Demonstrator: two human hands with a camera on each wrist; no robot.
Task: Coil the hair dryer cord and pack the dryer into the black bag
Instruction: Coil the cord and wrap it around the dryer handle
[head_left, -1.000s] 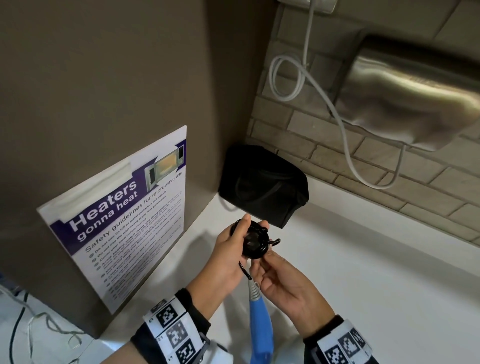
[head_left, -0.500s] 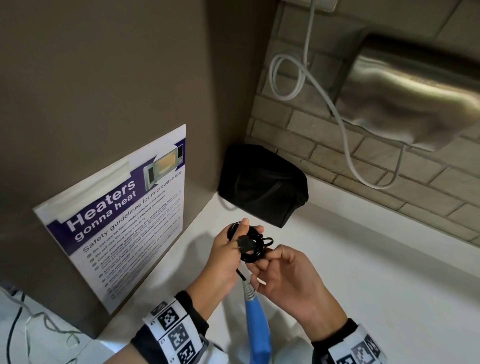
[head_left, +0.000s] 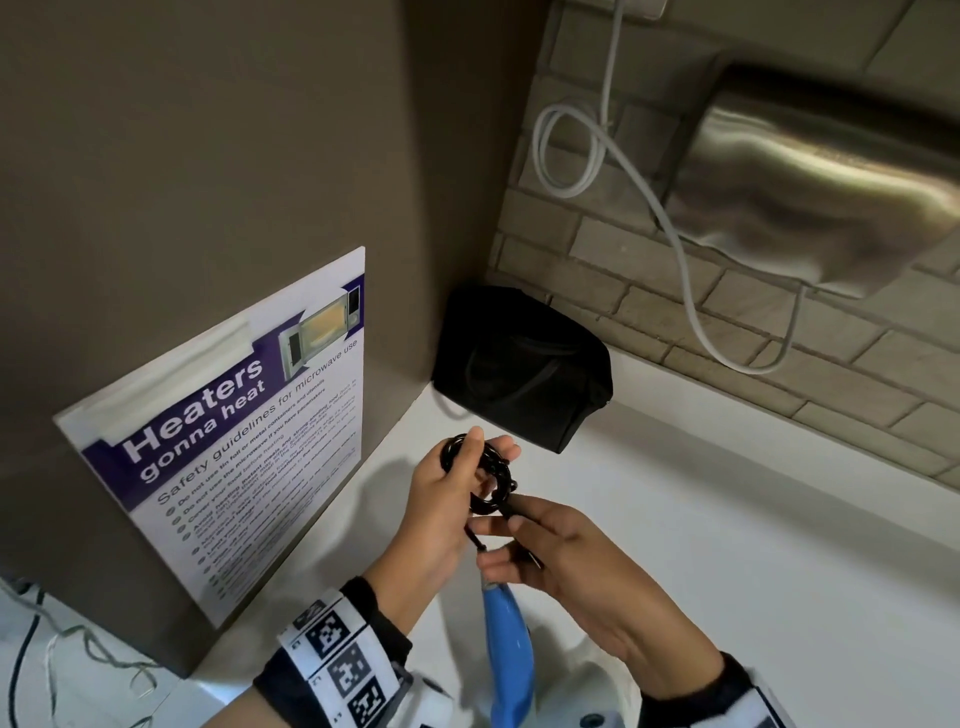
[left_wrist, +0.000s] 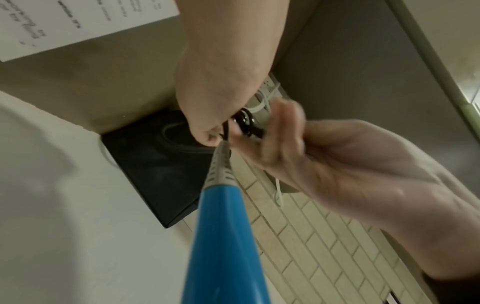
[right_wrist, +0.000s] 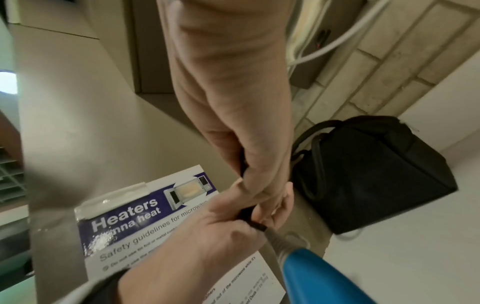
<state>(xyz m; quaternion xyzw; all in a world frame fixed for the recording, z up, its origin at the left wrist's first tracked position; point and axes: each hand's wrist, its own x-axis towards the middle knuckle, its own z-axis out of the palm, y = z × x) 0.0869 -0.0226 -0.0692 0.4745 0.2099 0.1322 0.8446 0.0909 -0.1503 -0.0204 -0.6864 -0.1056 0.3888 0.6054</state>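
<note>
The left hand (head_left: 441, 499) keeps its grip on the coiled black cord (head_left: 485, 480), and the right hand (head_left: 566, 561) pinches the cord's loose end beside the coil, above the white tabletop (head_left: 727, 545). The blue dryer (head_left: 506, 649) hangs below both hands. The black bag (head_left: 519, 374) sits in the wall corner just beyond them, with bare tabletop to its right.

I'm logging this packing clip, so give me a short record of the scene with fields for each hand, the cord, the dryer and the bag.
left hand: holds the coiled black cord, thumb on the top of the loops
right hand: fingers curled round the cord's loose end just below the coil
cord: wound in a small ring, held above the counter
hair dryer: blue handle hangs below the hands, grey strain relief on top
black bag: on the white counter in the corner; whether it is open cannot be told
</note>
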